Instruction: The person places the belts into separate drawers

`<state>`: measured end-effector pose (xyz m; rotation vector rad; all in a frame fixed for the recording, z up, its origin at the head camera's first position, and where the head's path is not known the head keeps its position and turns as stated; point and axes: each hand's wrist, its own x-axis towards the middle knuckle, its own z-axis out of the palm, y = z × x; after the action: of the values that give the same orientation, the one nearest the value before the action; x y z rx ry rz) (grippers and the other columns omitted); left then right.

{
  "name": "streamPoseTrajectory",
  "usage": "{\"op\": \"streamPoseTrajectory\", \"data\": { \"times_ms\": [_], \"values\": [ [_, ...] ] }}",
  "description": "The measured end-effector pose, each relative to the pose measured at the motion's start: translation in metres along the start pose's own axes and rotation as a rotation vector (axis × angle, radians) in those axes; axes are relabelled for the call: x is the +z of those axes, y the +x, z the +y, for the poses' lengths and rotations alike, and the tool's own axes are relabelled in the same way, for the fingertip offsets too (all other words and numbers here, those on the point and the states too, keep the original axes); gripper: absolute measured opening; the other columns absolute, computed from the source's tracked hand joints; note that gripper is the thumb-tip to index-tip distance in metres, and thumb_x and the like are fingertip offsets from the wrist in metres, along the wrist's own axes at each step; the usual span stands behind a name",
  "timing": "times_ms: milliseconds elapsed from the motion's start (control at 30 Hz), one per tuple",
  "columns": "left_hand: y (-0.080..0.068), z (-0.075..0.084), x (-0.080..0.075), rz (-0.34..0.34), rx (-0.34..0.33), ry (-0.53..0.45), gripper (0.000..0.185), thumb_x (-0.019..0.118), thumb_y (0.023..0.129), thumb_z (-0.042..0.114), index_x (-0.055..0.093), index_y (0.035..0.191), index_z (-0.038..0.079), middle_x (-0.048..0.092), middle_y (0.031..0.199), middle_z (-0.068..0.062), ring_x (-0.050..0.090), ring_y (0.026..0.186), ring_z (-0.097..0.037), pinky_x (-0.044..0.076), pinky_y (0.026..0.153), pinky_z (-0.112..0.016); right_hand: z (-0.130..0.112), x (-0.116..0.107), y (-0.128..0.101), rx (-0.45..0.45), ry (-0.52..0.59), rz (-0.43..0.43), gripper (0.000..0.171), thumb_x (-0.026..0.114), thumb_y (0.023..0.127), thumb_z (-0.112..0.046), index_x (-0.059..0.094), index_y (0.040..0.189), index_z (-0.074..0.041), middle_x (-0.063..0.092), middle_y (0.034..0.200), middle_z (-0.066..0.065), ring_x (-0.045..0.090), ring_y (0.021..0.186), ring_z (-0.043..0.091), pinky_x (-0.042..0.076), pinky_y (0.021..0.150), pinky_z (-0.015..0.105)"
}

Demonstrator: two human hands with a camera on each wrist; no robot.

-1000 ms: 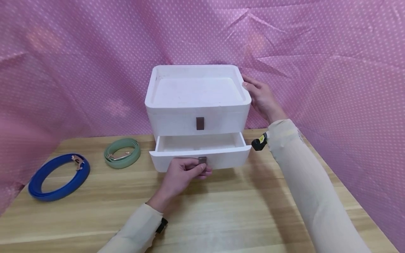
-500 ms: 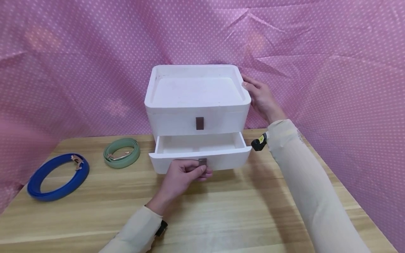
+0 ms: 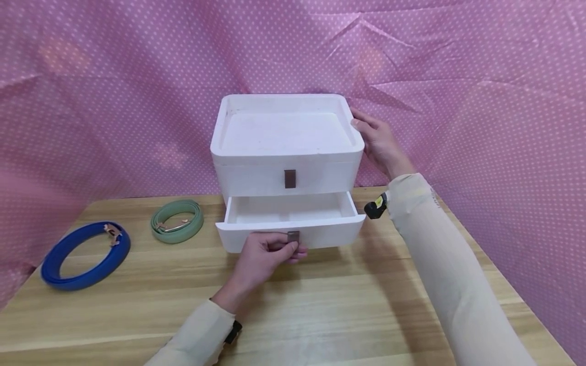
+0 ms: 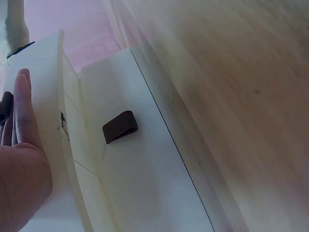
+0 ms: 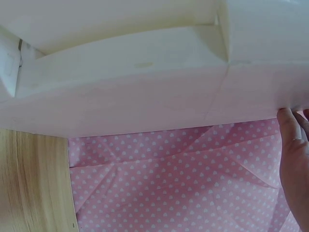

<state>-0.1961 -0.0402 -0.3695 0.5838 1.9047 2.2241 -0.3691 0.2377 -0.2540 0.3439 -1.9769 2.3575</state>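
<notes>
A white two-drawer box (image 3: 286, 129) stands at the back of the wooden table (image 3: 348, 310). Its lower drawer (image 3: 288, 216) is pulled partly out and looks empty. My left hand (image 3: 289, 247) pinches the brown tab (image 3: 293, 236) on that drawer's front. The upper drawer's brown tab (image 3: 289, 178) hangs free and also shows in the left wrist view (image 4: 119, 126), beside my left palm (image 4: 19, 164). My right hand (image 3: 368, 133) rests with straight fingers against the box's right side; in the right wrist view its fingers (image 5: 293, 159) touch the white wall (image 5: 145, 96).
A coiled blue belt (image 3: 84, 254) lies at the table's left, a coiled green belt (image 3: 177, 221) between it and the box. Pink dotted cloth (image 3: 480, 101) hangs behind and at both sides. The table edge runs close at the right.
The lower drawer has slid a little further out toward me, with my left hand on its tab. My right hand has stayed on the box's side.
</notes>
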Motion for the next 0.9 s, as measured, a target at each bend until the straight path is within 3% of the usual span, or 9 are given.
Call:
{"op": "streamPoseTrajectory", "data": {
  "times_ms": [900],
  "values": [
    [-0.0077,0.0039,0.0012,-0.016,-0.001,0.047,0.014,0.063,0.092,-0.007,0.066,0.101,-0.017,0.071,0.093,-0.025,0.071,0.09,-0.035,0.06,0.079,-0.039,0.0002,0.0009,-0.0011,-0.002,-0.011,0.017,0.053,0.064,0.097,-0.016,0.045,0.147,-0.01,0.044,0.15,0.006,0.047,0.131,0.024,0.054,0.09,0.024]
  ]
}}
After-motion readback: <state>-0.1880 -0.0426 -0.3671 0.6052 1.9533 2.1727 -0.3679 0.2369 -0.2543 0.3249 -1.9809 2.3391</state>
